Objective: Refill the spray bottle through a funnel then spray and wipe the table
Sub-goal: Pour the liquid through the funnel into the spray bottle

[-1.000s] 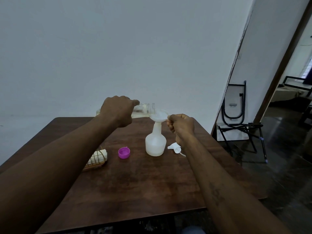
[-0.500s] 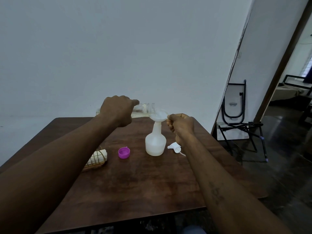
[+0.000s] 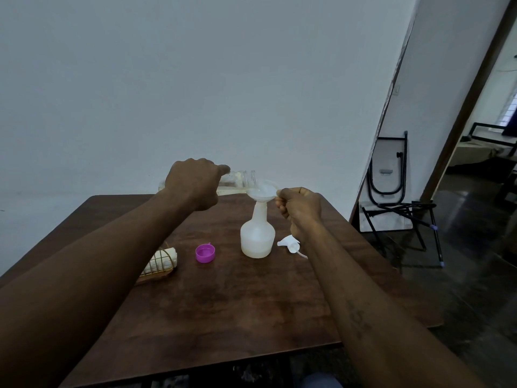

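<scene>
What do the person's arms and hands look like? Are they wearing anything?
Both arms are bare as far as the picture shows, with no sleeves in view. The left hand and the right hand have no gloves, and no watch, bracelet or ring can be seen. The right forearm has a faint marking on it, like a small tattoo, too blurry to read.

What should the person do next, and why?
Probably tip the clear bottle a little further: the left hand holds it nearly level over the funnel, the right hand pinches the funnel's rim, and the spray bottle looks filled only near its base.
</scene>
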Demonstrator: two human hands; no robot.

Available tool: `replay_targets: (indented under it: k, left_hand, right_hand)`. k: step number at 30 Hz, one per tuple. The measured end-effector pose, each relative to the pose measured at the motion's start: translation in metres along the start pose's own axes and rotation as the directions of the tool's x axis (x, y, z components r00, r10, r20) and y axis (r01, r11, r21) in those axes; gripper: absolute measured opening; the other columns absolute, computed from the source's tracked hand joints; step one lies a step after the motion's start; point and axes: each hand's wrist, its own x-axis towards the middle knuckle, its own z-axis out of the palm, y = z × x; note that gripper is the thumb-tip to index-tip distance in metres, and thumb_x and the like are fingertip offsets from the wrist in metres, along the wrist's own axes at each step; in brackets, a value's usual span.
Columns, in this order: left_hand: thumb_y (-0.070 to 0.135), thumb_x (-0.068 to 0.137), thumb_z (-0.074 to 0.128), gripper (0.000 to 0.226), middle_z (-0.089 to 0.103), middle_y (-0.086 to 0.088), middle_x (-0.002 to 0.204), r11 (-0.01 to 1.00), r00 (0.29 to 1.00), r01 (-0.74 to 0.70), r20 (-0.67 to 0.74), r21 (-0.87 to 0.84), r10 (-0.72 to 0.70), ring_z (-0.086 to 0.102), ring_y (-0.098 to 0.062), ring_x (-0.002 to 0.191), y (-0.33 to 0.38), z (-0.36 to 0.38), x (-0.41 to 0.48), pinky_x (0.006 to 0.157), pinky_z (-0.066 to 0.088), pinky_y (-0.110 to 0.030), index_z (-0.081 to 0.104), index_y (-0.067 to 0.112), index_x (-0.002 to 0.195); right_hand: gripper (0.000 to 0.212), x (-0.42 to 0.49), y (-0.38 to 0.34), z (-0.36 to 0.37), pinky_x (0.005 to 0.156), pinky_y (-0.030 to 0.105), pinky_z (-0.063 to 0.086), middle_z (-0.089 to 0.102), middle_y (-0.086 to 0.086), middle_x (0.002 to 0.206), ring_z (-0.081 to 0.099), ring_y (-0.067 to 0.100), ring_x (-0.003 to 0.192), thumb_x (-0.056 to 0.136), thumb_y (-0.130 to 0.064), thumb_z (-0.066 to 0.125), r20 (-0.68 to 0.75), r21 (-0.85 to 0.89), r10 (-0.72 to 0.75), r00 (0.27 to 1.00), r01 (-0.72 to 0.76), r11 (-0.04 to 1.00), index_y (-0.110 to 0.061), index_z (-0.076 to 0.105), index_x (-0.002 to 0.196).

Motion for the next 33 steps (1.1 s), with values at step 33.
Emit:
replay_targets:
  k: [33]
  left_hand:
    - [0.023, 0.083, 0.066, 0.068, 0.070, 0.001, 0.115, 1.000, 1.000, 0.007, 0.004, 0.001, -0.007, 0.068, -0.027, 0.095, 0.0013, -0.0031, -0.0011, 0.065, 0.039, -0.033, 0.048, 0.041, 0.146]
  right_hand:
    - [0.006, -0.0010, -0.0012, -0.0004, 0.058, 0.027, 0.052, 0.069, 0.007, 0.064, 0.058, 0.014, 0.053, 0.088, -0.005, 0.074, -0.004, -0.015, -0.006, 1.000, 0.006, 1.000, -0.006, 0.068, 0.085]
